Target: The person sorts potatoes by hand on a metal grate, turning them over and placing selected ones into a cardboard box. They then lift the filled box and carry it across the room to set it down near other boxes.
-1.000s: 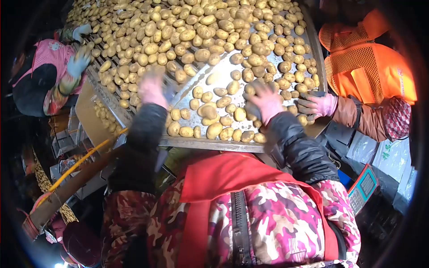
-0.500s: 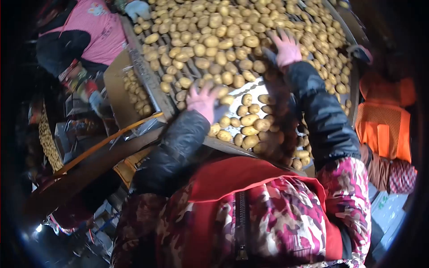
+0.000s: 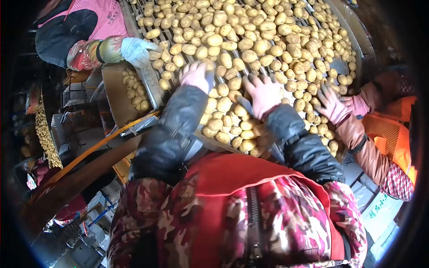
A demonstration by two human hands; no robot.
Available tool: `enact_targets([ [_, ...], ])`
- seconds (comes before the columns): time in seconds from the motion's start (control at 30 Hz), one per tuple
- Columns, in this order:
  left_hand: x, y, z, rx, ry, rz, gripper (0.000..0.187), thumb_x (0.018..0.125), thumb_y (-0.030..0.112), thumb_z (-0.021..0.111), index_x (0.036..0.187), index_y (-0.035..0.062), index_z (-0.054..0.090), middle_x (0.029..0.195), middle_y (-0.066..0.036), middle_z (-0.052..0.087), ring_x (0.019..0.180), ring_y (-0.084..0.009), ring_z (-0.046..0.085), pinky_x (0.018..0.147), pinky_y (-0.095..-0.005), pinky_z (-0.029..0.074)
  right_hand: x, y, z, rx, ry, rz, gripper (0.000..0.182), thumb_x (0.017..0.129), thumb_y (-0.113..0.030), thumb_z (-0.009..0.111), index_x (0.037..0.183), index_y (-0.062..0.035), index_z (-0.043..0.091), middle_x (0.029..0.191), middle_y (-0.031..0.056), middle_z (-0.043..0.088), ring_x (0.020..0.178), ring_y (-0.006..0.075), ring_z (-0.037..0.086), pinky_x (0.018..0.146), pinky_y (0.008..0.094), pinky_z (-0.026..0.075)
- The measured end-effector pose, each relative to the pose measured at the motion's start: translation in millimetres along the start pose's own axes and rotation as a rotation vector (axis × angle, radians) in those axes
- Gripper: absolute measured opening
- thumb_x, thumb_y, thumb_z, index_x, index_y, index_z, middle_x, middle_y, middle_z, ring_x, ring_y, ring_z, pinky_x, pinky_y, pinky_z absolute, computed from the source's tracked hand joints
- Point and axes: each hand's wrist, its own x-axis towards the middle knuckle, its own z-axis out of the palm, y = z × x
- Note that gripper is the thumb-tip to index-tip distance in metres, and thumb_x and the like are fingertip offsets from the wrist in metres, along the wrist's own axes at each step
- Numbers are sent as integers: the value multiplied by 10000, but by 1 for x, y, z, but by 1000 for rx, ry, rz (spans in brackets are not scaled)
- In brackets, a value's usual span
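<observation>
Potatoes (image 3: pixel 249 56) cover a sorting table with dark metal bars (image 3: pixel 239 64). My left hand (image 3: pixel 195 75), in a pink glove with dark fingertips, is open and lies over potatoes left of centre. My right hand (image 3: pixel 262 94), gloved alike, is open with fingers spread, pressed on potatoes near the middle. Neither hand is wrapped round a single potato. Between my forearms, more potatoes (image 3: pixel 223 121) are heaped at the near edge, hiding most of the white surface under them.
At the left, a co-worker's blue-gloved hand (image 3: pixel 137 51) reaches over the table rim. Another person's pink-gloved hand (image 3: pixel 333 105) touches potatoes at the right. A cardboard box (image 3: pixel 112 82) with potatoes adjoins the left rim, near an orange bar (image 3: pixel 96 145).
My right hand has come down and left, nearer to me; my left hand has shifted up. Potatoes now fill the near white area. Both co-workers' hands have reached in.
</observation>
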Motion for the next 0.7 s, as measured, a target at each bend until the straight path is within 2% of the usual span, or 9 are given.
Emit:
enact_targets([
  [0.17,54,26,6,136,-315,-273,780,924,423,674,1577,144,353,1336,-203,620,1229,-384,603,1058,-515,444,-78,2,15,74,67,-85,504,915,-450,666,1340,-181,635,1383,105,596,1319,404,488,1096,597,369],
  [0.2,60,22,12,175,-312,-244,846,911,440,686,1600,144,294,1335,-214,626,1213,-387,615,1047,-513,450,-86,2,16,98,104,-26,429,895,-422,692,1267,-209,660,1331,70,604,1329,376,480,1038,659,355],
  [0.3,63,26,30,311,-221,-193,674,895,479,708,1462,163,524,1299,-148,670,1236,-341,607,1091,-537,377,-102,9,17,123,122,3,399,892,-405,699,1244,-220,675,1254,44,637,1237,324,537,992,571,402],
  [0.4,53,21,41,323,-155,-181,507,888,481,716,1292,180,660,1268,-95,689,1216,-322,611,1108,-556,341,-100,10,13,214,42,66,454,898,-422,691,1255,-141,687,1183,112,680,1234,370,544,1099,552,378],
  [0.5,19,32,27,42,61,-15,345,835,331,751,1141,176,724,1112,-107,728,1116,-327,643,1052,-585,375,-80,16,4,525,221,104,419,873,-200,767,1253,-53,672,1179,175,698,1062,386,647,981,482,505],
  [0.57,-9,52,31,-311,107,185,262,820,268,747,1065,176,745,1019,-127,738,1027,-362,662,1012,-539,433,-63,17,10,676,360,103,376,988,-169,691,1326,-23,612,1103,143,720,873,219,691,778,342,561],
  [0.63,-40,100,-6,-220,146,383,387,867,297,753,1233,178,717,1178,-151,713,1090,-353,666,1021,-496,491,-35,-1,-28,1486,-22,724,380,1045,-247,617,1355,-30,581,1066,101,706,778,119,633,672,265,522],
  [0.67,-44,101,-17,-254,71,336,422,888,303,738,1284,165,689,1223,-160,696,1127,-350,657,1050,-488,482,-29,13,-8,1647,-12,693,315,1029,-313,609,1215,-64,662,929,42,695,725,100,649,523,243,481],
  [0.7,-43,83,-30,-256,4,170,463,895,303,731,1330,167,652,1283,-158,668,1169,-339,644,1071,-482,475,-24,27,-16,1609,-340,478,303,1018,-282,606,1223,-63,645,982,60,687,769,127,661,552,244,491],
])
